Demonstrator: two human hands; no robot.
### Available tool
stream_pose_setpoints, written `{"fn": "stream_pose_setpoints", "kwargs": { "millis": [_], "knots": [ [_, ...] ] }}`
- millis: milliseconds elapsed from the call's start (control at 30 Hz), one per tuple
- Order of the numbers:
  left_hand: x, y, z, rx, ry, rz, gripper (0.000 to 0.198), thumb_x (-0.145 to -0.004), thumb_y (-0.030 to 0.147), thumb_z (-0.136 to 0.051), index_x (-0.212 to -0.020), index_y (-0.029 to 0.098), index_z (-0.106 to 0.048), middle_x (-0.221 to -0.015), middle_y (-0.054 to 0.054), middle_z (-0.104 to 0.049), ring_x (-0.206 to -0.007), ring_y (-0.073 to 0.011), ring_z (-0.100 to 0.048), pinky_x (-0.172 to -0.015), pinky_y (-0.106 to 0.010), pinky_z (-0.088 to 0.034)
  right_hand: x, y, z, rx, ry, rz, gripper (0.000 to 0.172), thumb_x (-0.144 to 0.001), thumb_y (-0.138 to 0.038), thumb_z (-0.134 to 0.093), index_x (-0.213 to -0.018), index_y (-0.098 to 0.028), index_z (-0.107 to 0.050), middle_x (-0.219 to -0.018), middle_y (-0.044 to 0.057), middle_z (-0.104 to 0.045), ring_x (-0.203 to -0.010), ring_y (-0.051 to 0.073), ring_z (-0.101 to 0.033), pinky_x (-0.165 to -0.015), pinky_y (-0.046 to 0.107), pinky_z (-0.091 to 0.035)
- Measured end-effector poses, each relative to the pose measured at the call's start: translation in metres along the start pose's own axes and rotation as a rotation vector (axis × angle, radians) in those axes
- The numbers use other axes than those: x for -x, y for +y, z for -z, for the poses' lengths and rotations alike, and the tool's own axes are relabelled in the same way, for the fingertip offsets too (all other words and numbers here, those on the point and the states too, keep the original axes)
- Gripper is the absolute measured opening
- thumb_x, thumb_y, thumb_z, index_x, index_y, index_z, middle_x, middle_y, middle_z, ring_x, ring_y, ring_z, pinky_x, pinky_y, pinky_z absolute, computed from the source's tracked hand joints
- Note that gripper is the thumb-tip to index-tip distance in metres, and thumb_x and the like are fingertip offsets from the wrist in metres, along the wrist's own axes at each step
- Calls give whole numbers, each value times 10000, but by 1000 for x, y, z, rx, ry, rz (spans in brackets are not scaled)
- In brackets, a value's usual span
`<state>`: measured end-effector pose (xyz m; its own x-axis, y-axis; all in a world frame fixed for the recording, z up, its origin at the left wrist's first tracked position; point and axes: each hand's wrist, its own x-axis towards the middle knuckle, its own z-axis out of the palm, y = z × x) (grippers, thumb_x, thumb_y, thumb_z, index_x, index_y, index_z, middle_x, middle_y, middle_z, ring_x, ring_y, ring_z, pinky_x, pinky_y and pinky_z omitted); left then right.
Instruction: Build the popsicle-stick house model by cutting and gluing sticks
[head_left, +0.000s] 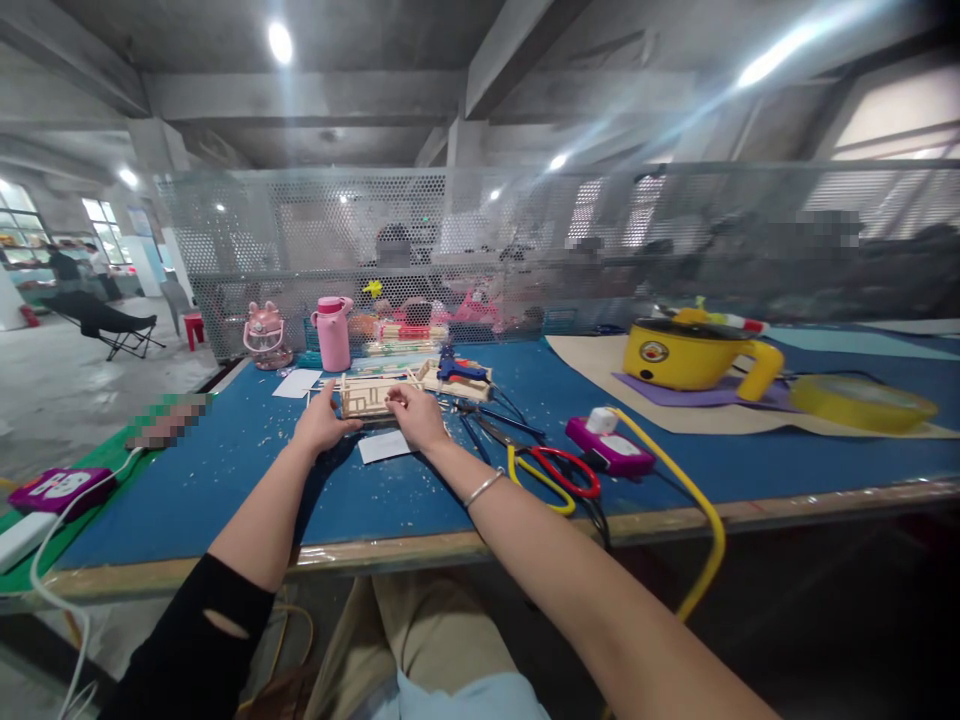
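Your left hand point(328, 424) is at the left end of the small wooden frame point(366, 398) on the blue table point(187, 490), thumb spread from fingers. Your right hand point(418, 414) presses its fingertips together near the right end; what they pinch, I cannot tell.

the left hand point(324, 424) holds a wooden frame point(366, 399) at the blue table point(225, 490), the right hand point(418, 414) at its right end.
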<state>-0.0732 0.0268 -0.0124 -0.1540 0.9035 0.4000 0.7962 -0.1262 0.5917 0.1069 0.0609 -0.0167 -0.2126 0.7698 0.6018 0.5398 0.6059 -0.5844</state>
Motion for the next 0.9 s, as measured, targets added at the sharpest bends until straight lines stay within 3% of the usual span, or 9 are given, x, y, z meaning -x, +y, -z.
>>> {"fn": "stream_pose_setpoints", "kwargs": {
  "millis": [133,300,367,433,467,600,667,767,900],
  "knots": [
    [-6,21,15,-123,129,-221,828,-599,401,-662,-1307,191,-287,-1058,-90,-543,-953,-228,-523,-772,-295,-398,-2,6,-10,-138,15,-42,133,-678,-176,-559,-795,-184,-623,-742,12,-656,-694,134,-593,-700,258,-452],
    [-25,37,18,-251,-91,-412,700,-609,324,-645,-1250,211,-388,-883,-33,-593,-833,-204,-537,-725,-283,-408,-3,11,-22,-422,-23,-224,207,-648,-162,-552,-850,-181,-594,-699,-9,-642,-475,85,-535,-450,199,-450],
    [-22,40,19,-216,-5,-448,634,-636,284,-601,-1228,169,-404,-891,-51,-574,-839,-199,-523,-749,-288,-405,-3,11,-22,-524,-47,-309,212,-639,-172,-553,-849,-169,-577,-675,-17,-627,-383,59,-466,-359,180,-403],
    [-10,43,20,-136,170,-437,492,-702,245,-500,-1177,138,-431,-889,-66,-555,-835,-189,-512,-766,-294,-401,-3,9,-21,-588,-54,-356,204,-631,-182,-554,-834,-161,-569,-667,-22,-613,-356,45,-428,-321,171,-378],
    [-2,45,20,-106,169,-440,403,-734,208,-431,-1130,134,-457,-875,-64,-554,-823,-180,-513,-760,-291,-402,-3,8,-19,-604,-45,-363,193,-627,-182,-555,-817,-158,-568,-665,-23,-608,-366,44,-431,-319,167,-378],
    [25,47,5,-154,-255,-324,243,-744,114,-326,-852,157,-540,-706,-34,-568,-658,-156,-513,-601,-257,-401,-3,6,-14,-577,-26,-355,131,-611,-164,-557,-740,-153,-571,-643,-22,-596,-432,57,-469,-337,156,-399],
    [29,42,-6,-194,-310,-296,235,-727,94,-354,-866,146,-536,-733,-51,-587,-668,-165,-528,-596,-261,-403,-3,7,-13,-537,-32,-363,116,-610,-164,-558,-724,-152,-575,-638,-16,-599,-429,59,-465,-332,158,-394],
    [29,34,-15,-110,-259,-351,343,-735,76,-366,-1037,167,-501,-889,-66,-616,-755,-163,-568,-659,-264,-428,-3,8,-12,-522,-32,-365,118,-613,-171,-553,-725,-152,-584,-640,-6,-603,-445,71,-481,-332,161,-388],
    [17,38,3,63,11,-354,324,-794,198,-419,-1113,185,-474,-1011,-67,-619,-881,-144,-584,-767,-245,-433,-3,13,-14,-511,6,-315,131,-607,-191,-555,-725,-151,-596,-654,3,-609,-509,94,-519,-355,162,-392]
  ]
}}
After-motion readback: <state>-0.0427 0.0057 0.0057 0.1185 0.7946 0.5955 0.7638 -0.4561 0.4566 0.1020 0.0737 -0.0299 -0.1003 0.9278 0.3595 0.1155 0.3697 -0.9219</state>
